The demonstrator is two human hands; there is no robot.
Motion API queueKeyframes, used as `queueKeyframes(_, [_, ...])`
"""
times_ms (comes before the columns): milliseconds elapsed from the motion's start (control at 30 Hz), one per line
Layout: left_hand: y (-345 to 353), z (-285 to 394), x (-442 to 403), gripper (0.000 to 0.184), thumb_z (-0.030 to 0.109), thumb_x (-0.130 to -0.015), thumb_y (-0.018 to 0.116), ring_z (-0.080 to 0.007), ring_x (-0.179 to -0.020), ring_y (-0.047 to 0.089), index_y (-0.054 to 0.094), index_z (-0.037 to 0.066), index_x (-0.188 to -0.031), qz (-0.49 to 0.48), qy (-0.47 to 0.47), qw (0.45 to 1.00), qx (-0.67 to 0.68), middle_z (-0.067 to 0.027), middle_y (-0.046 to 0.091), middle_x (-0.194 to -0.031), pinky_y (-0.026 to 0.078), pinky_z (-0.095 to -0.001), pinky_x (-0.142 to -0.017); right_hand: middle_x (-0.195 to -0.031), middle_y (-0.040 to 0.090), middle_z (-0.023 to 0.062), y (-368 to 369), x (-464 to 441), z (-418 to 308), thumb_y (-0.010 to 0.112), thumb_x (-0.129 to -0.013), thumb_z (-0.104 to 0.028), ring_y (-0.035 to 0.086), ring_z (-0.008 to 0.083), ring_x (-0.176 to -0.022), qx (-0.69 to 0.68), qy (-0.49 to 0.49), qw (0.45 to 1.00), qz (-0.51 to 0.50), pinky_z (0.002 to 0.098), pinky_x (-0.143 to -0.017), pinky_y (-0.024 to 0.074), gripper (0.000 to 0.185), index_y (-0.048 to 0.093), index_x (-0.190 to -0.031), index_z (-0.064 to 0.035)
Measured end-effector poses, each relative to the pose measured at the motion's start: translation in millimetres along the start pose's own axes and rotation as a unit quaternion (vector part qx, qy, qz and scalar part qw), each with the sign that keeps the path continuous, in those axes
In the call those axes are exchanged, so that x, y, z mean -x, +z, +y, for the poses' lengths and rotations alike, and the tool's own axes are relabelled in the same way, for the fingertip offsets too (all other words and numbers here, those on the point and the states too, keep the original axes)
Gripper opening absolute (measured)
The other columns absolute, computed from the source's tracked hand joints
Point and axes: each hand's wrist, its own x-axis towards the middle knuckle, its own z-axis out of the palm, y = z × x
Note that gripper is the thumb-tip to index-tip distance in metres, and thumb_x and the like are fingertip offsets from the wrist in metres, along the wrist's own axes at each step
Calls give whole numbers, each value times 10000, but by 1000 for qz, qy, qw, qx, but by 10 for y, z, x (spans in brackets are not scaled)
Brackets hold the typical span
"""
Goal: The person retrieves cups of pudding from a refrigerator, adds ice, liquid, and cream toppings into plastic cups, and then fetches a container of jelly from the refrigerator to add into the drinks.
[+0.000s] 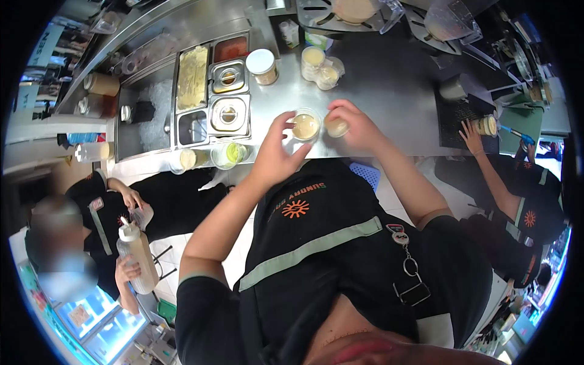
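Note:
A clear plastic cup [305,126] with pale beige contents stands on the steel counter in front of my apron. Curved around its left side is my left hand [277,146], thumb at the near rim and fingers at the far side. My right hand [359,125] grips a small container [336,127] with a similar beige content, just right of the cup. Its fingers cover much of that container, so its shape is partly hidden. Beyond both hands stand stacked clear cups with pale contents [314,58] and a white-lidded jar [262,66].
To the left are a tray of pale yellow food [193,78], lidded steel pans [229,114] and an ice bin [155,115]. A cup with green contents [231,154] stands near the counter edge. A co-worker at left holds a squeeze bottle [137,258]; another's hand [472,139] is at right.

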Motion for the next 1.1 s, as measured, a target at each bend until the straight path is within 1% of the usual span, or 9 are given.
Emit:
queueKeyframes(133, [35, -91, -415, 713, 78, -808, 768, -199, -1037, 609, 382, -8, -1402, -61, -56, 992, 98, -159, 553, -1288, 511, -320, -860, -1238, 545, 110, 145, -282, -385, 577, -721, 99, 546, 326, -1143, 62, -163, 982, -76, 391, -945, 470, 316, 640, -982, -68])
queueKeyframes(300, [37, -303, -429, 591, -30, -832, 714, -173, -1032, 637, 460, -49, -1365, -54, -104, 968, 222, -175, 598, -1236, 562, -287, -848, -1247, 549, 109, 366, -420, -118, 661, -717, -4, 543, 304, -1159, 74, -169, 983, -11, 396, -962, 438, 469, 626, -1172, -108])
queueKeyframes(467, [7, -647, -441, 522, -29, -865, 689, -190, -1086, 629, 493, -55, -1348, -17, -124, 966, 225, -195, 567, -1311, 550, -303, -915, -1331, 560, 124, 461, -286, -91, 792, -705, -328, 547, 277, -1196, 81, -56, 994, 46, 389, -1035, 321, 666, 568, -1293, -109])
queueKeyframes(567, [9, -681, -428, 539, 1, -856, 703, -240, -1054, 661, 500, -48, -1353, -28, -127, 961, 243, -208, 583, -1301, 562, -318, -857, -1274, 614, 120, 540, -291, 47, 813, -709, -310, 514, 299, -1233, 66, -8, 998, 13, 404, -1056, 331, 681, 565, -1299, -80])
queueKeyframes(667, [4, -700, -433, 519, 1, -855, 702, -204, -993, 674, 522, -55, -1338, -57, -132, 970, 195, -188, 624, -1248, 556, -305, -835, -1203, 660, 91, 624, -287, 165, 816, -705, -375, 600, 230, -1128, 68, -21, 997, 21, 381, -1042, 320, 684, 574, -1286, -108])
queueKeyframes(867, [-15, -767, -468, 475, 34, -838, 724, -158, -894, 676, 598, -4, -1294, -91, -133, 982, 100, -149, 671, -1166, 540, -298, -777, -1257, 612, 106, 649, -246, 393, 833, -679, -386, 546, 238, -1189, 47, -39, 998, -3, 439, -1093, 263, 676, 589, -1253, -123])
queueKeyframes(967, [-16, -558, -466, 458, 25, -804, 728, -225, -912, 685, 636, 26, -1252, -99, -128, 987, 10, -152, 681, -1132, 535, -330, -808, -1246, 588, 105, 615, -234, 357, 841, -663, -390, 487, 245, -1247, 121, -47, 991, 10, 470, -1113, 223, 685, 593, -1247, -131])
queueKeyframes(1033, [-23, -419, -469, 447, 4, -773, 719, -314, -968, 670, 649, 24, -1215, -84, -26, 995, -54, -168, 675, -1114, 523, -364, -865, -1234, 585, 101, 632, -218, 344, 842, -661, -393, 474, 250, -1253, 143, -36, 989, 20, 471, -1118, 212, 684, 594, -1244, -135])
queueKeyframes(1100, [-24, -443, -496, 444, -5, -779, 718, -303, -998, 661, 652, 39, -1216, -93, -3, 992, -87, -153, 656, -1176, 528, -353, -868, -1222, 582, 97, 634, -198, 321, 842, -658, -396, 462, 255, -1260, 165, -23, 986, 30, 471, -1122, 202, 683, 595, -1241, -139])
